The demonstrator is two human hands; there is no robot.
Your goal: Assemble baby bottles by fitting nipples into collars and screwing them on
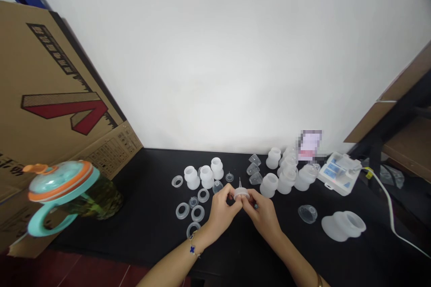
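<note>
At the left edge of the black table (148, 208) stands a big cup (97, 199) with something green inside; it is well apart from the hands, so it brings little danger. Next come three white bottles (192, 179) toward the back edge, and loose flat rings (197, 220) lie around them. The ring nearest the front edge is partly hidden by the left wrist — a small swing there could push it away. The left hand (224, 205) and the right hand (265, 211) both pinch with fingertips one white ring with pointed top (241, 192), over the table's middle part. If one side is pressed harder, it may slip, or the thin point may bend. Farther right, upright bottles (269, 186) stand crowded, and a knock could tip several. Toward the front right corner one lying bottle (341, 226) could roll if touched; the white cable (389, 202) — if caught — could drag the plastic box (340, 174).
</note>
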